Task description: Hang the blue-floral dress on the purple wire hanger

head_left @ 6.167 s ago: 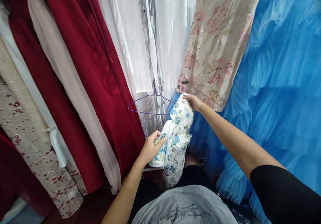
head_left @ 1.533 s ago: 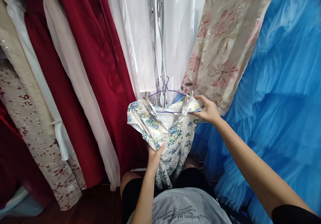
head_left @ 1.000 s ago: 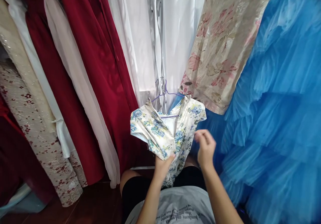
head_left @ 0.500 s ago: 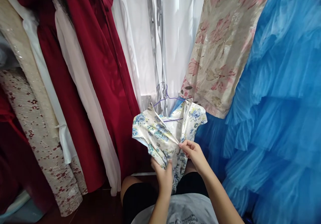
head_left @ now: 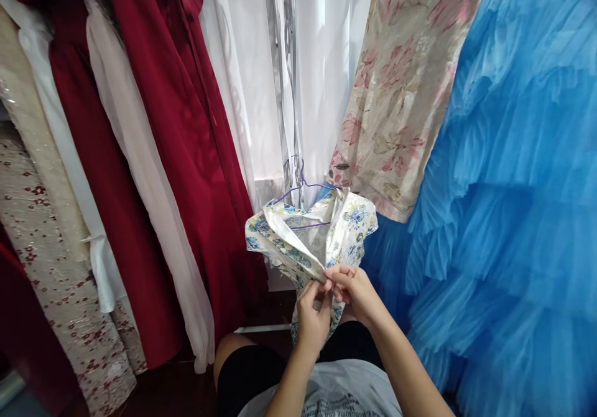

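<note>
A white dress with blue and yellow flowers [head_left: 352, 221] is draped on a thin purple hanger [head_left: 304, 184], its V-shaped neckline partly open. Between thumb and fingers, my right hand [head_left: 352, 287] pinches the front edge of the dress just below the neckline. Right beside it, my left hand [head_left: 314, 310] is closed on the cloth a little lower, fingertips nearly touching those of the right. Whatever fastening lies under the fingertips is too small to make out. The dress's lower part falls between my knees, partly hidden by my hands.
Dark red dresses [head_left: 163, 124], a pale pink garment [head_left: 140, 137] and a red-flowered beige garment [head_left: 60, 292] hang at left. White cloth [head_left: 321, 62] hangs behind the hanger. A pink-flowered beige garment [head_left: 396, 106] and a tiered blue tulle dress [head_left: 513, 236] are at right.
My left hand has moved up and right from the lower side of the dress to meet my right hand at the front edge. The left neckline edge has folded outward.
</note>
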A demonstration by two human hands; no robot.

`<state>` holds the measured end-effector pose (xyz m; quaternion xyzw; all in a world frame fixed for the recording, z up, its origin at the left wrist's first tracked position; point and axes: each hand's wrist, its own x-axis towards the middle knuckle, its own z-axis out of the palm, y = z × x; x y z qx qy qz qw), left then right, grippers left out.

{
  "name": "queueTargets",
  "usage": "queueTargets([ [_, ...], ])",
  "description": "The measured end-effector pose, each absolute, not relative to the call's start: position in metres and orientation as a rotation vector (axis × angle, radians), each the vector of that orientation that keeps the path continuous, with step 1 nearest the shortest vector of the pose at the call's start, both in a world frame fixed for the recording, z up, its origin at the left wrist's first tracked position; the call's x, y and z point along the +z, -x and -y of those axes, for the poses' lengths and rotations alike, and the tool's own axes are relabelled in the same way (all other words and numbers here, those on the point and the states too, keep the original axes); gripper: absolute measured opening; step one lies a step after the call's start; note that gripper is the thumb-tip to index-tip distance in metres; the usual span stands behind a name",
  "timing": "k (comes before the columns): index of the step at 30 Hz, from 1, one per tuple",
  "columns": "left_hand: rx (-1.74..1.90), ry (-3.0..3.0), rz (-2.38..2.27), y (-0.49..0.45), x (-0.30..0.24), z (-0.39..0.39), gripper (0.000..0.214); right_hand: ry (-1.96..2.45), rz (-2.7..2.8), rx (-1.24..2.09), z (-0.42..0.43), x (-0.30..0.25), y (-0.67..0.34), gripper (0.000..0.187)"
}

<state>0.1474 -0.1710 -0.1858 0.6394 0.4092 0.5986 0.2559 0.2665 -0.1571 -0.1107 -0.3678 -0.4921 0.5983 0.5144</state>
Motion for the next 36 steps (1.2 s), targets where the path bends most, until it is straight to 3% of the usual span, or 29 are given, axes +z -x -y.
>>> queueTargets([
  [11, 0.852, -2.274, -1.559, -0.122, -0.157, 0.2, 0.018, 0.716, 0.971, 1.322, 0.051, 0.006, -0.218, 0.008],
  [16, 0.667, -2.216, -1.333, -0.113, -0.133, 0.191, 0.011, 0.616, 0.931, 1.246, 0.077, -0.013, -0.205, 0.015],
  [20, 1.134, -2.079, -1.321, -0.092, -0.078, 0.156, 0.013, 0.632, 0.932, 1.215, 0.099, -0.045, -0.21, 0.021],
  [23, 1.546, -2.084, -1.377, -0.08, -0.028, 0.127, 0.028, 0.636, 0.977, 1.226, 0.097, -0.05, -0.216, 0.023],
  [27, 1.512, -2.433, -1.234, -0.084, 0.007, 0.1, 0.012, 0.621, 1.061, 1.092, 0.084, -0.04, -0.217, 0.024],
  [30, 1.642, -2.484, -1.162, -0.09, 0.012, 0.09, 0.017, 0.714, 1.054, 1.07, 0.07, -0.041, -0.213, 0.019],
  [33, 1.932, -2.272, -1.116, -0.078, 0.017, 0.073, 0.016, 0.791, 1.001, 1.123, 0.061, -0.059, -0.209, 0.017],
  [36, 2.227, -1.615, -1.073, -0.042, 0.02, 0.046, 0.01, 0.806, 0.947, 1.221, 0.066, -0.085, -0.21, 0.016],
])
